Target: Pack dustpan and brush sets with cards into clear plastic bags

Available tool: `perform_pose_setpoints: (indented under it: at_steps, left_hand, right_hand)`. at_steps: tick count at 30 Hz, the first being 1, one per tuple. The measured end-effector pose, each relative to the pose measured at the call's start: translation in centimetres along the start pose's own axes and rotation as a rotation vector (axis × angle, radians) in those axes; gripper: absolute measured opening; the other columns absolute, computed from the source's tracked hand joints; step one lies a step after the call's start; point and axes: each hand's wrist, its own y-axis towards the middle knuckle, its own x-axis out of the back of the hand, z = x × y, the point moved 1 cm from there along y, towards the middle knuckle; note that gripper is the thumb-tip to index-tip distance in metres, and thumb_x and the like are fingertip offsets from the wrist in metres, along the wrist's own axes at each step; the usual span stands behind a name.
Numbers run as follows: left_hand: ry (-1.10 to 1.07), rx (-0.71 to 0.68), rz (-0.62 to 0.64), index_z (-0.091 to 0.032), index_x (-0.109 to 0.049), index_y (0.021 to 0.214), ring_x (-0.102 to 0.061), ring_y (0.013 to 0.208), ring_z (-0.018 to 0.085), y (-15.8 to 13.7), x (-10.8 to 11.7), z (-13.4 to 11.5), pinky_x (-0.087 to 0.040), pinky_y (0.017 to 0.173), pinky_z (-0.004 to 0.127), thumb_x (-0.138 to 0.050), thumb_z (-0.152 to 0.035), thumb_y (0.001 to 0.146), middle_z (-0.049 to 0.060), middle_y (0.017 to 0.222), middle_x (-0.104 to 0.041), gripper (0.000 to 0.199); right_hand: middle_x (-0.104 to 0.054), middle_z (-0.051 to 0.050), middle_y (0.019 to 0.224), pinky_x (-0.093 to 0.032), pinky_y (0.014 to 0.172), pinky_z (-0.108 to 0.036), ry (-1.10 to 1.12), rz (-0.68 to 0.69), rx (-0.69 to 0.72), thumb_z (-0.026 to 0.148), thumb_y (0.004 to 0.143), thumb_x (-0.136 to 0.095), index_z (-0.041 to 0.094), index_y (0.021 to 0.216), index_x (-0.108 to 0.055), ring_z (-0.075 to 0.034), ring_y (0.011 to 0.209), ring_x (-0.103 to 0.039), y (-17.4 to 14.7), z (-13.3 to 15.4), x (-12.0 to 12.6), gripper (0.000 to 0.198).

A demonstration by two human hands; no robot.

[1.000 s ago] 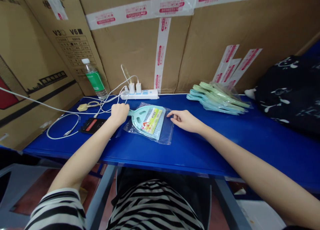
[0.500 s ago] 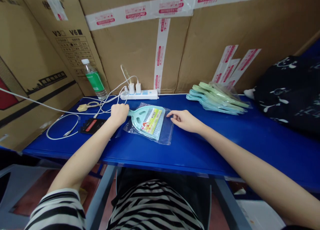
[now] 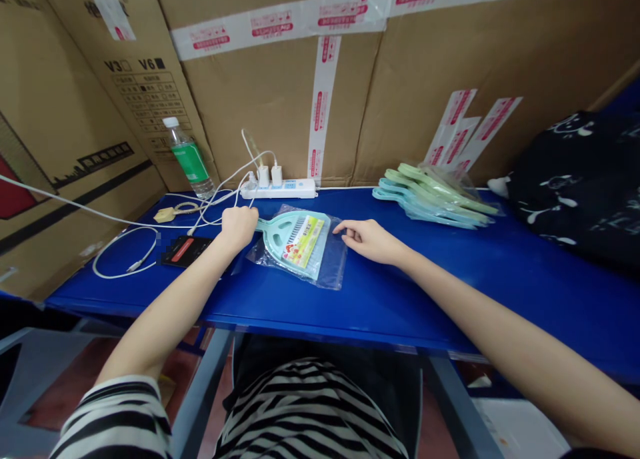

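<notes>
A light-blue dustpan [image 3: 280, 233], with a small brush, lies flat in a clear plastic bag [image 3: 333, 267] on the blue table. It has a yellow label [image 3: 305, 242] with a barcode. Wrapped round its handle end at the left is my left hand [image 3: 241, 227], closed in a fist that hides most of the handle. By the bag's right edge rests my right hand [image 3: 367, 239], its index finger reaching to the plastic and the other fingers loosely curled. Whether the fingertip presses on the bag I cannot tell.
Several bagged green and blue dustpans [image 3: 435, 196] are piled at the back right, beside a dark patterned bag [image 3: 580, 186]. A power strip [image 3: 295, 189], white cables, a water bottle [image 3: 190, 159] and a black flat item [image 3: 184, 250] stand left. Cardboard [image 3: 270, 106] walls the back.
</notes>
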Motion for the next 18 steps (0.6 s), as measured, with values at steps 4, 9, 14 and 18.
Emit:
perform_pose_setpoints:
  at_steps: [4,9,14,18]
  left_hand:
    - [-0.009,-0.001,0.002,-0.007,-0.063,0.112,-0.063,0.107,0.031,-0.01,0.04,-0.01,-0.046,0.077,0.035,-0.034,-0.001,0.082,0.023,0.106,-0.068,0.042]
    - [-0.014,0.002,0.006,-0.008,-0.063,0.112,-0.063,0.107,0.031,-0.02,0.03,0.03,-0.046,0.077,0.035,-0.034,-0.001,0.081,0.022,0.105,-0.069,0.043]
    - [-0.014,0.004,0.003,-0.008,-0.062,0.113,-0.063,0.107,0.030,-0.01,0.07,0.00,-0.046,0.077,0.035,-0.033,-0.001,0.081,0.022,0.107,-0.068,0.044]
    - [-0.008,0.000,0.012,-0.008,-0.062,0.112,-0.063,0.108,0.030,-0.04,0.09,-0.04,-0.045,0.077,0.034,-0.032,-0.001,0.081,0.022,0.107,-0.068,0.044]
  right_hand:
    - [-0.051,0.006,0.053,-0.034,0.053,-0.024,0.004,-0.008,0.020,0.013,0.078,-0.044,0.019,0.094,-0.066,-0.011,0.047,-0.045,0.08,-0.18,-0.08,0.027]
    - [-0.052,0.005,0.055,-0.034,0.053,-0.025,0.006,-0.005,0.008,0.016,0.080,-0.045,0.018,0.094,-0.066,-0.011,0.047,-0.045,0.06,-0.09,-0.03,0.026]
    - [-0.052,0.006,0.054,-0.034,0.053,-0.024,0.007,0.000,-0.003,0.012,0.078,-0.044,0.018,0.095,-0.066,-0.011,0.047,-0.045,0.07,-0.02,0.01,0.029]
    - [-0.051,0.006,0.053,-0.034,0.054,-0.024,0.003,0.005,-0.009,0.011,0.077,-0.044,0.018,0.094,-0.066,-0.011,0.047,-0.045,0.06,0.11,0.04,0.029]
